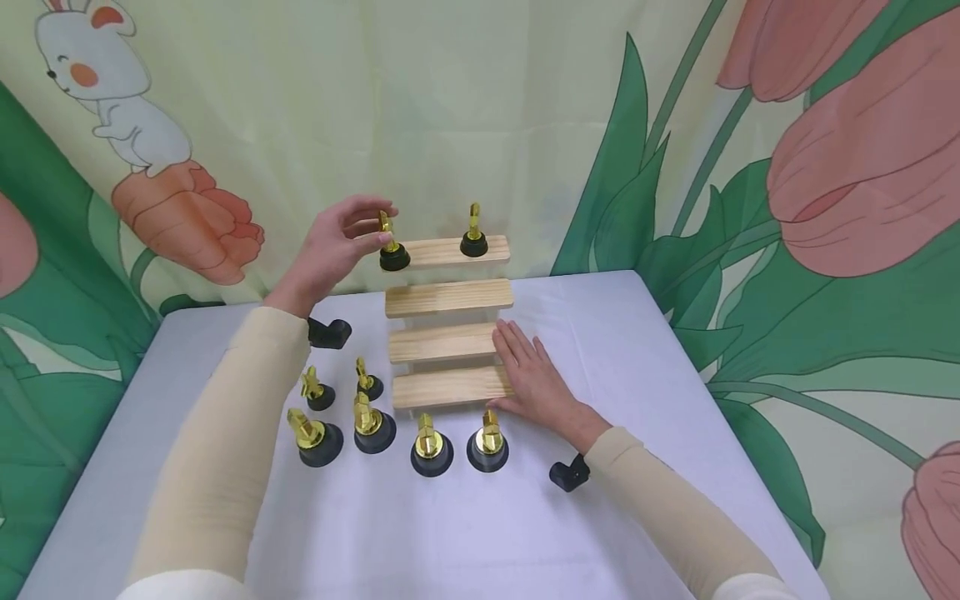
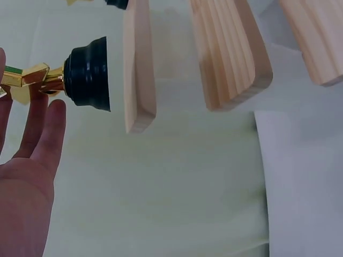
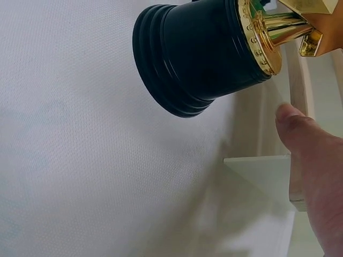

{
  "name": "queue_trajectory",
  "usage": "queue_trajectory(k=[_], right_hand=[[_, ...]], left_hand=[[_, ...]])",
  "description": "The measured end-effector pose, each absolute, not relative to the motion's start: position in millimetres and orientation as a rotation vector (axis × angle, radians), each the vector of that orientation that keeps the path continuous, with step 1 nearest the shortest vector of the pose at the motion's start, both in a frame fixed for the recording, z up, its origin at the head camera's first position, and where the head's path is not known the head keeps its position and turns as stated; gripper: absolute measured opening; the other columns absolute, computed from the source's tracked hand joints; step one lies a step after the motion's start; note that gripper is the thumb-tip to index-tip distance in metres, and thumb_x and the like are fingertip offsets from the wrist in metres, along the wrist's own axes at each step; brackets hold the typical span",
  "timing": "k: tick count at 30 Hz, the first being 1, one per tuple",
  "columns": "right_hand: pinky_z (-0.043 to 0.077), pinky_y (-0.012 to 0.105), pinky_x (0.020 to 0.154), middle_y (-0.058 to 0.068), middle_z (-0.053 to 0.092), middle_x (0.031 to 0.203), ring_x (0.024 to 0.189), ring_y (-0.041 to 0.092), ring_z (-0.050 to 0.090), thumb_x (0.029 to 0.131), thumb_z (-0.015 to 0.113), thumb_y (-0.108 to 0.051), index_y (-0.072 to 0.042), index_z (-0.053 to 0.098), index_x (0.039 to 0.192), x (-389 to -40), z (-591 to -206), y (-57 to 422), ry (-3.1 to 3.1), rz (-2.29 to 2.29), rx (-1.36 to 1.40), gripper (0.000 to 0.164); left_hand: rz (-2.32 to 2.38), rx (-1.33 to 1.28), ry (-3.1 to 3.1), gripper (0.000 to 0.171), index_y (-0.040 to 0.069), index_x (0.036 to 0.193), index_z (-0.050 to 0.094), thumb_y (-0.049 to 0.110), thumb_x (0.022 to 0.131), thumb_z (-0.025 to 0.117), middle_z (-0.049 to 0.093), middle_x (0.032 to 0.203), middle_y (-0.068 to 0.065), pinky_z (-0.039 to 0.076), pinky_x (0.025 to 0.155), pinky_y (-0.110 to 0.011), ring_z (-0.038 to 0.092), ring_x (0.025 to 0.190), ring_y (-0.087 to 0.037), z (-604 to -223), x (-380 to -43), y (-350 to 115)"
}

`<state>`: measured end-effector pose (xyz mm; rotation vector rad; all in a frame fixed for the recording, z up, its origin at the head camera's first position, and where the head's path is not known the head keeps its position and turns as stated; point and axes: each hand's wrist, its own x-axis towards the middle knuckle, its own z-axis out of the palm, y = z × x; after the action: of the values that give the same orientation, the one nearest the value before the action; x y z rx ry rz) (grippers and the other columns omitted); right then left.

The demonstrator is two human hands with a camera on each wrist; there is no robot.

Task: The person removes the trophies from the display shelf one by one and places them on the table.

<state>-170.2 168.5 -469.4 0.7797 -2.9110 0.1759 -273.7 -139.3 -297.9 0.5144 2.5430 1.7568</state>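
Note:
My left hand [image 1: 337, 246] holds a small gold trophy with a black base [image 1: 395, 257] by its gold upper part, at the left end of the top tier of a wooden stepped rack [image 1: 448, 297]. In the left wrist view, a narrow gap shows between this trophy's base [image 2: 87, 75] and the top board [image 2: 139, 69]. Flat against the right ends of the lower boards lies my right hand [image 1: 536, 383], fingers extended. Just in front of it stands a gold star trophy [image 1: 488, 450], whose black base [image 3: 203, 53] looms large in the right wrist view.
Another trophy [image 1: 474, 239] stands on the top board's right part. Several more trophies, including one at the front [image 1: 431, 454] and one at the left [image 1: 321, 446], stand on the white-covered table [image 1: 480, 533]. A printed curtain [image 1: 450, 108] hangs behind.

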Motion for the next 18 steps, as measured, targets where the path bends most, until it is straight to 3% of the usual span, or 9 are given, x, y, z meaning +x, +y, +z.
queue_trajectory(k=[18], right_hand=[[0.027,0.061,0.119,0.018,0.012,0.166,0.154,0.033,0.011,0.076,0.079,-0.057,0.0,0.013,0.157,-171,-471,169,-2.894,0.204,0.791,0.119]], left_hand=[[1.667,0.473,2.615,0.046,0.019,0.14,0.054,0.018,0.095,0.067,0.057,0.14,-0.003,0.043,0.113,-0.048,0.049,0.136,-0.024,-304,-262,-171]])
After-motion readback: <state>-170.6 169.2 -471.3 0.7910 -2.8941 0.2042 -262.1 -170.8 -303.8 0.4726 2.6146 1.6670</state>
